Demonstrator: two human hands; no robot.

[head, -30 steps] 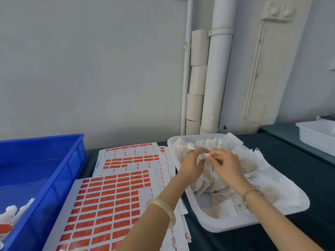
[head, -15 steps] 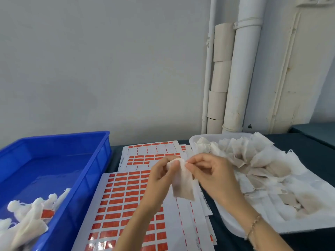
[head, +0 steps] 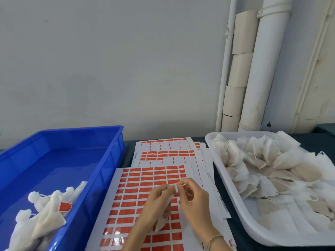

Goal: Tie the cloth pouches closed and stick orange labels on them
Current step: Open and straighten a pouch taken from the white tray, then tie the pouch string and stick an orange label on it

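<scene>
A small white cloth pouch (head: 164, 217) hangs between both hands above the sheet of orange labels (head: 137, 194). My left hand (head: 155, 203) grips the pouch near its top. My right hand (head: 192, 198) pinches the pouch's top edge, with a thin string showing at its fingers. The white tray (head: 253, 230) on the right holds several untied pouches (head: 257, 165). In the blue bin (head: 101, 171) on the left lie several tied pouches (head: 43, 212), one with an orange label (head: 64, 206).
More label sheets (head: 168, 151), partly used, lie fanned out behind the front sheet on the dark table (head: 128, 151). White pipes (head: 257, 69) run down the wall behind the tray. The grey wall stands close behind the table.
Both hands carried one pouch out of the white tray leftward and down over the label sheet. The view swung left, bringing more of the blue bin into sight.
</scene>
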